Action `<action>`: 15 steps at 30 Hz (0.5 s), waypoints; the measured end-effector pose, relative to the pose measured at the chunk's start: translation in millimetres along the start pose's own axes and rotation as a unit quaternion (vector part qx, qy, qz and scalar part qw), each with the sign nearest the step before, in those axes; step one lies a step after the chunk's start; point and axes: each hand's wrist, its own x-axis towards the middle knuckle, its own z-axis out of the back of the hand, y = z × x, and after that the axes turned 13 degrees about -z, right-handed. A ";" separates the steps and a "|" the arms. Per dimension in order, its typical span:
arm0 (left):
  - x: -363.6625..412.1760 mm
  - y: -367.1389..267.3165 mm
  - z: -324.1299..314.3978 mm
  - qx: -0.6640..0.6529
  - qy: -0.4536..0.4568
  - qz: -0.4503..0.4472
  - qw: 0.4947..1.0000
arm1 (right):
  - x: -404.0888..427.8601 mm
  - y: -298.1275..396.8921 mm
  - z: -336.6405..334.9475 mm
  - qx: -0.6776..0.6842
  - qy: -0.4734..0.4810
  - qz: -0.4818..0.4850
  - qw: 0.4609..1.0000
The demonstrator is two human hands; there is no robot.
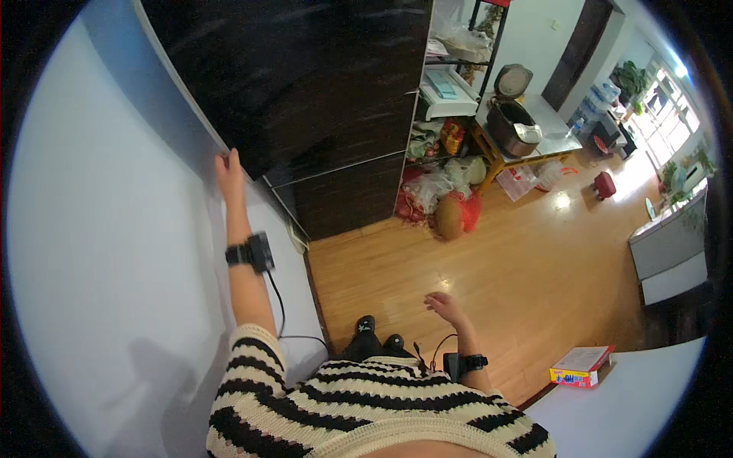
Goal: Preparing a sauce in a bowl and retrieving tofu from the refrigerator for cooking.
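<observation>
My left hand (pixel 230 174) reaches up along the white wall (pixel 114 240). Its fingers touch the left edge of a tall, dark, glossy two-part front (pixel 320 86), which looks like a refrigerator, close above the seam between its panels. Whether the fingers hook around that edge is hard to see. Over the wooden floor (pixel 515 246), my right hand (pixel 445 306) hangs beside my body with loosely bent fingers and nothing in it. Each forearm wears a strapped black device, the left one (pixel 259 252) and the right one (pixel 458 365), with a cable running from it.
Right of the dark front stands a black shelf rack (pixel 487 68) with bags at its foot. A rice cooker (pixel 513 129), lid raised, sits on a low table (pixel 550 114). Farther off is a red stool (pixel 604 186). A box (pixel 581 366) lies on a white surface (pixel 630 401).
</observation>
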 end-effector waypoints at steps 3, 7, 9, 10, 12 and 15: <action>-56.6 -50.6 23.5 0.001 0.023 -0.005 1.000 | -25.3 73.9 -13.0 0.003 0.030 0.108 0.994; -118.0 -106.7 16.4 -0.260 0.044 0.122 0.957 | -47.2 158.0 -13.2 0.072 0.040 0.212 0.974; -137.4 -125.1 12.3 -0.346 0.095 0.149 0.921 | -68.8 195.7 -12.7 0.104 -0.013 0.263 0.959; -145.1 -135.4 10.0 -0.358 0.122 0.147 0.914 | -79.2 212.6 -9.7 0.100 -0.006 0.264 0.959; -159.5 -155.0 7.5 -0.318 0.112 0.146 0.930 | -90.1 236.7 -7.0 0.193 -0.076 0.415 0.886; -176.4 -147.8 11.9 -0.287 0.106 0.154 0.939 | -83.6 222.4 9.5 0.232 -0.129 0.412 0.872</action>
